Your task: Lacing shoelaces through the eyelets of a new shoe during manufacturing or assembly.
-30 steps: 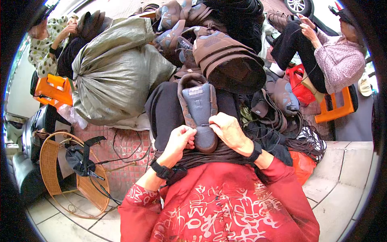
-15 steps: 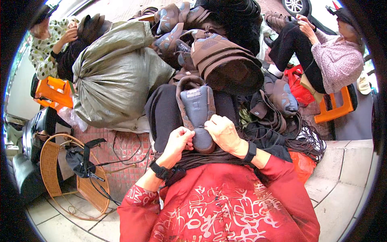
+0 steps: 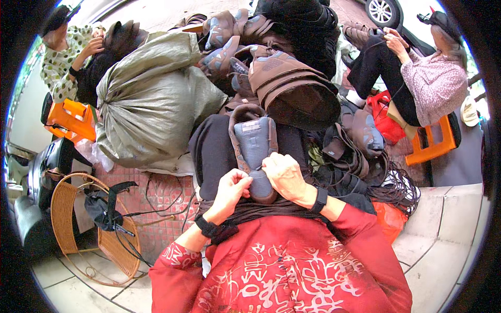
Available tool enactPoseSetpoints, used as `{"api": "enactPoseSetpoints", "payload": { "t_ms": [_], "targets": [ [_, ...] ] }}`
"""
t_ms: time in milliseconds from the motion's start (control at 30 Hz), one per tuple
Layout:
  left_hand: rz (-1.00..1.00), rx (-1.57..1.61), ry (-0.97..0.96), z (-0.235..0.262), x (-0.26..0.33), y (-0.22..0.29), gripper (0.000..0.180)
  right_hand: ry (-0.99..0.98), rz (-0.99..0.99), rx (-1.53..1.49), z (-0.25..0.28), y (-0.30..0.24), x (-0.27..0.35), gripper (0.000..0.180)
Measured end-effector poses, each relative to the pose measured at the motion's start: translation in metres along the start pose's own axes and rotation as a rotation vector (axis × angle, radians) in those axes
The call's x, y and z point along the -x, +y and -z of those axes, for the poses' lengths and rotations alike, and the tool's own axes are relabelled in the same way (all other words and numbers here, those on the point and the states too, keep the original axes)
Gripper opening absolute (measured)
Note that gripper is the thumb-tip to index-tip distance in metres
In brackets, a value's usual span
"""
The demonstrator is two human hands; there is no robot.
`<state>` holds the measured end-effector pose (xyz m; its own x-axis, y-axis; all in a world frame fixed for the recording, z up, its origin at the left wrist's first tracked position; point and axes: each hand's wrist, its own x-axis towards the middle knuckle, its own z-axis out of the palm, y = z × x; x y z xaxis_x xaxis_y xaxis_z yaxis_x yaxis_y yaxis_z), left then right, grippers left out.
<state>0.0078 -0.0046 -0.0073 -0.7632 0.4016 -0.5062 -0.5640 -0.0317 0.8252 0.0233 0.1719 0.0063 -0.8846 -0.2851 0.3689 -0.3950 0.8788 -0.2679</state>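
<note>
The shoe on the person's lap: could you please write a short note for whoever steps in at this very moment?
Left hand: grip pinched at the shoe's near left edge, fingertips on the rim.
Right hand: closed over the near right side of the shoe, holding it.
Shoe: brown upper, grey sole facing up, lying lengthwise on the dark-clothed lap, toe pointing away.
Nearby: heap of similar shoes beyond it, big grey-green sack to the left, wicker basket on the tiled floor at lower left.
Done: shoe is on the lap, both hands on it.
Left: work along the sole edge appears unfinished; the detail under the fingers cannot be made out.
</note>
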Motion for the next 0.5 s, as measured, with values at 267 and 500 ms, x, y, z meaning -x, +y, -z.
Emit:
{"api": "enactPoseSetpoints", "payload": {
  "t_ms": [267,500],
  "targets": [
    [-0.173,-0.094,-0.008,-0.001,-0.007,0.014,0.007,-0.004,-0.072,-0.367,0.014,0.012,-0.003,0.007],
    [-0.135,-0.147,0.003,0.005,-0.014,0.006,0.008,-0.005,-0.127,-0.258,0.006,0.000,0.001,0.005]
  ]
}}
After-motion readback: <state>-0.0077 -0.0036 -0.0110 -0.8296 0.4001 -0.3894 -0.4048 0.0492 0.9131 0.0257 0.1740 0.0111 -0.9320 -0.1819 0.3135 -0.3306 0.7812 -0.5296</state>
